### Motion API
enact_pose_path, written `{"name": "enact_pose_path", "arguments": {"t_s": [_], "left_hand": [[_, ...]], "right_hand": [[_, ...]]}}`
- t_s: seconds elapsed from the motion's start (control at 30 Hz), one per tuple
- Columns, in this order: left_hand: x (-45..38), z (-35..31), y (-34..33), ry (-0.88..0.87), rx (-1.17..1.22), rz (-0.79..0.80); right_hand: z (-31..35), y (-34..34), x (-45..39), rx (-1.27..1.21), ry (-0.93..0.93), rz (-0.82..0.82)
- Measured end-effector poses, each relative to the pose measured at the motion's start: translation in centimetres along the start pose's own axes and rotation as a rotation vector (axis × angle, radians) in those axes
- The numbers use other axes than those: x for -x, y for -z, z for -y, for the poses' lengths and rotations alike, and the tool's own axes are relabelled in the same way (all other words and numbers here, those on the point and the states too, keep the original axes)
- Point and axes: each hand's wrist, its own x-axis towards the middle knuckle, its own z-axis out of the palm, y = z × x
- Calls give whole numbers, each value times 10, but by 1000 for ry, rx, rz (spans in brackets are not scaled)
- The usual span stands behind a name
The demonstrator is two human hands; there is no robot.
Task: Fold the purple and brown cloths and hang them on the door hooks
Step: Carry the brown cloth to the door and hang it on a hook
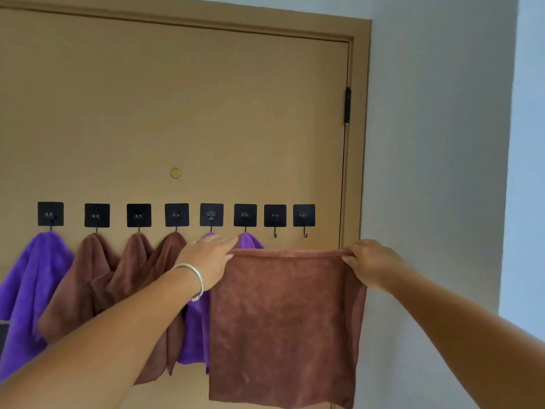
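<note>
- Brown cloth [283,326]: held flat before the door [177,98], top edge just below the two bare hooks [275,228].
- Left hand [211,256]: pinches the top left corner.
- Right hand [368,261]: pinches the top right corner.
- Advice: keep the edge taut; fold corners together evenly.
- Door: six hooks already carry cloths; pale wall [436,143] beside its hinge edge.

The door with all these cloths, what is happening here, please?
A person is hanging cloths on a row of black hooks on the door. The left hand and the right hand each pinch a top corner of a brown cloth, holding it spread flat in front of the door. Six hooks already carry cloths, three purple and three brown. The two rightmost hooks are bare, and the held cloth is not yet on one.
</note>
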Motion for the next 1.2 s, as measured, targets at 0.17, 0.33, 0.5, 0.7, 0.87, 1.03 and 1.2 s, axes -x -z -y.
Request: {"name": "enact_pose_path", "arguments": {"t_s": [0.17,0.33,0.5,0.7,0.87,1.03,1.2], "left_hand": [[-30,9,-19,19,98,-66],[-55,12,-32,29,117,-154],[-72,17,-38,-246,-37,-227],[-94,17,-55,-142,-150,-122],[-113,-1,-55,41,-177,-69],[-129,-25,-62,13,-342,-60],[-122,-24,-76,-253,-262,-199]], "right_hand": [[5,-16,-43,27,-47,-21],[17,-27,-87,-97,-32,-131],[29,-38,-110,-235,66,-211],[33,-48,-127,-258,288,-215],[54,-49,-149,-144,269,-187],[79,-62,-153,205,240,-242],[77,-71,-152,214,260,-271]]}}
